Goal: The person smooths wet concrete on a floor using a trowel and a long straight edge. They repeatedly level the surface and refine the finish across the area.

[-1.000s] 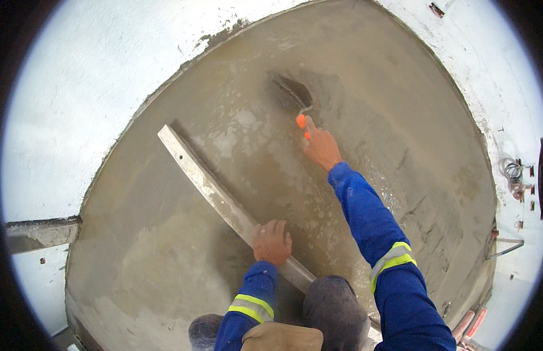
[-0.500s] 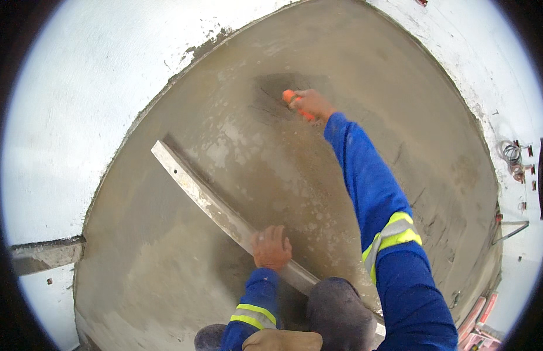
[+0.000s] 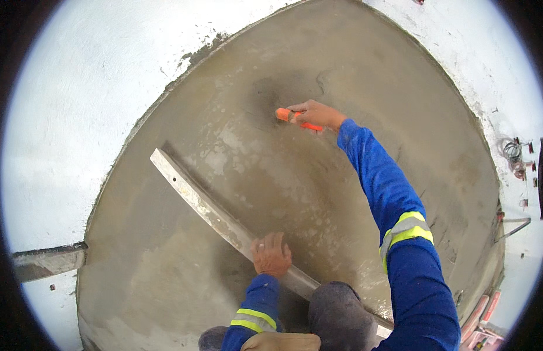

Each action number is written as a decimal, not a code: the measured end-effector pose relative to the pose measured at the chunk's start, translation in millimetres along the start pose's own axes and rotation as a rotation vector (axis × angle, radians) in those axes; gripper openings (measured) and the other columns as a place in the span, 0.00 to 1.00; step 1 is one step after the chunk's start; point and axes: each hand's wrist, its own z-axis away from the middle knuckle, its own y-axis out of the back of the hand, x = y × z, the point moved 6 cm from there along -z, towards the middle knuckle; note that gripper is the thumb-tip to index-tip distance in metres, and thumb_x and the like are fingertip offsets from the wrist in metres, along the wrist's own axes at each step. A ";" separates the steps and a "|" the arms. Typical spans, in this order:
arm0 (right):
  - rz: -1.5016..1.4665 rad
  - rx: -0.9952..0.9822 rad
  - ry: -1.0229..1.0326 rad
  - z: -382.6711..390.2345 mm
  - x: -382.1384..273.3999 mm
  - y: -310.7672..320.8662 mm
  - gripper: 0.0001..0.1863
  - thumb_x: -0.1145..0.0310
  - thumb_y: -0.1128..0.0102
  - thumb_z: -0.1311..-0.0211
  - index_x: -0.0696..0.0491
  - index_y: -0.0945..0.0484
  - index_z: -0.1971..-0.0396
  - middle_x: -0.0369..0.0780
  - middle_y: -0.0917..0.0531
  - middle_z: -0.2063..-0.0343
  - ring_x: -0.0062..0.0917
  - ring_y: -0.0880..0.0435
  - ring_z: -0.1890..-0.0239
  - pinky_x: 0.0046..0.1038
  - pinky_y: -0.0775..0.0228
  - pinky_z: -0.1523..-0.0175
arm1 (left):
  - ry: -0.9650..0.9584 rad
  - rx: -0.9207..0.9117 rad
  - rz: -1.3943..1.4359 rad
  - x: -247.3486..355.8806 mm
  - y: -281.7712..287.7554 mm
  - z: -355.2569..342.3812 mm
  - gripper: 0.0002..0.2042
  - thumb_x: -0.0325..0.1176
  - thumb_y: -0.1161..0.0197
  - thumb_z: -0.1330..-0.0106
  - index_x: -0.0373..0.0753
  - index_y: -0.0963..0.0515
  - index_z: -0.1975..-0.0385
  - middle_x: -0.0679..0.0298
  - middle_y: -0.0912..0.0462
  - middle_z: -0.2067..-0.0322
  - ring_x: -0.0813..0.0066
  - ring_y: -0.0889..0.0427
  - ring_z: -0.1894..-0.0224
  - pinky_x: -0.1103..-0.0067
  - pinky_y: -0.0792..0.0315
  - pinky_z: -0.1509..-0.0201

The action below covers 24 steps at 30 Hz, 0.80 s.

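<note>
My right hand (image 3: 316,113) is closed around the orange handle of a trowel (image 3: 284,114), which is down at the wet grey cement surface (image 3: 318,193). The trowel's blade is hard to make out against the cement. Under my left hand (image 3: 271,254) lies a long, pale, cement-smeared straightedge (image 3: 195,199). That hand rests palm down across the bar with its fingers stretched out over it. The straightedge runs slantwise from the left of the cement toward my knee (image 3: 340,316), and part of it is hidden there.
White walls (image 3: 78,117) border the cement on both sides. A grey ledge (image 3: 49,261) meets its left edge. At the right are coiled wires (image 3: 513,152) and a thin metal bracket (image 3: 513,228). Red-and-white tools (image 3: 481,316) lie at the lower right.
My right hand has moved slightly toward me and to the right with the trowel, whose handle has turned flatter across the view. The left hand and straightedge have stayed nearly the same.
</note>
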 end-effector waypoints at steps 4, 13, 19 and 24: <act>-0.147 0.112 -0.143 -17.7 33.9 46.1 0.23 0.62 0.39 0.42 0.48 0.21 0.45 0.37 0.19 0.76 0.22 0.22 0.82 0.27 0.30 0.78 | -0.006 0.020 -0.003 0.2 -3.3 -1.5 0.20 0.41 0.38 0.43 0.47 0.24 0.49 0.62 0.21 0.53 0.64 0.23 0.49 0.60 0.43 0.35; 0.147 0.398 -0.147 -24.1 45.8 89.0 0.24 0.61 0.40 0.41 0.44 0.22 0.43 0.34 0.22 0.80 0.18 0.27 0.85 0.23 0.36 0.83 | 0.003 0.021 -0.004 0.6 -0.3 -1.8 0.20 0.41 0.38 0.43 0.47 0.24 0.49 0.63 0.21 0.53 0.64 0.22 0.49 0.61 0.42 0.35; -0.076 -0.087 -0.166 40.4 36.6 42.5 0.26 0.61 0.42 0.41 0.44 0.24 0.40 0.32 0.23 0.80 0.18 0.29 0.86 0.22 0.38 0.83 | 0.011 0.005 0.012 4.1 1.7 -2.2 0.20 0.40 0.38 0.43 0.46 0.24 0.49 0.62 0.21 0.52 0.64 0.23 0.48 0.60 0.43 0.35; -0.182 0.261 -0.279 61.9 78.9 100.4 0.27 0.63 0.42 0.40 0.46 0.26 0.38 0.33 0.24 0.80 0.18 0.29 0.86 0.24 0.39 0.83 | 0.000 0.016 0.005 6.8 -0.4 -1.8 0.20 0.40 0.38 0.43 0.46 0.24 0.49 0.63 0.21 0.52 0.64 0.23 0.48 0.60 0.43 0.34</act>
